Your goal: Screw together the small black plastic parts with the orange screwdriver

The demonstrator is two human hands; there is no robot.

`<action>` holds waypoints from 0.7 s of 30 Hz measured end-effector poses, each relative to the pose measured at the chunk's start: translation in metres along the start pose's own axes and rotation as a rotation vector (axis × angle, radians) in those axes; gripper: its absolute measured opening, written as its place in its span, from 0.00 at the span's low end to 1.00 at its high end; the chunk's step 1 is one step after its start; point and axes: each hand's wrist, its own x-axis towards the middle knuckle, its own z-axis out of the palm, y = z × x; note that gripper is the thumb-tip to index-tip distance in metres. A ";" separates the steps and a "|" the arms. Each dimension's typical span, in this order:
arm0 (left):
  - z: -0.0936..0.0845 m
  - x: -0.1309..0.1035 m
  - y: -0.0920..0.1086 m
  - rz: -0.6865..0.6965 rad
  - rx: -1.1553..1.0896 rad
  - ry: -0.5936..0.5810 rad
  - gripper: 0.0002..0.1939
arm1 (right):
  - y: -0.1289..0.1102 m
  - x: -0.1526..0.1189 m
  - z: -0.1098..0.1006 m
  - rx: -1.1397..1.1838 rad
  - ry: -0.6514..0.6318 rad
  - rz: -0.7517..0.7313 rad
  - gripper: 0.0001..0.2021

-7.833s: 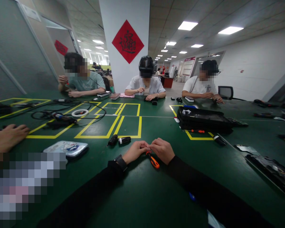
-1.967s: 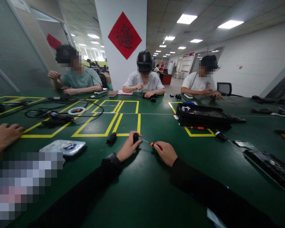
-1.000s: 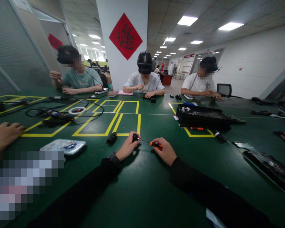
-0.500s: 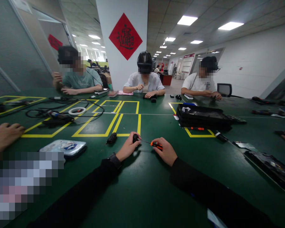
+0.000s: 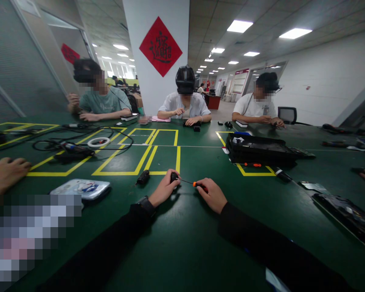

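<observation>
My left hand is closed round a small black rounded part, whose kind I cannot make out. In my right hand is a screwdriver with an orange and black handle, mostly hidden by the fingers. Its thin metal shaft points left, and the tip meets the black part or lies right beside it. Both hands are just above the green table. Left of my left hand lies another small black piece.
A phone in a clear case lies at the left, near a co-worker's hand. Tangled black cables and a white ring are farther back. Black trays stand at the right, with an opened device nearer. Several people sit around.
My right-hand fingers have shifted slightly round the screwdriver handle, covering more of its orange part. My left hand and the black part stay nearly in place.
</observation>
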 end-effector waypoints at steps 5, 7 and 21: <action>-0.001 0.001 -0.001 -0.004 0.015 0.012 0.11 | 0.002 -0.001 0.000 0.044 0.001 -0.003 0.10; -0.001 0.000 -0.001 -0.018 -0.004 0.004 0.11 | 0.003 -0.001 -0.001 0.058 0.008 -0.009 0.10; 0.002 -0.001 -0.002 -0.039 0.017 0.017 0.13 | -0.002 0.000 -0.002 0.071 -0.017 0.051 0.10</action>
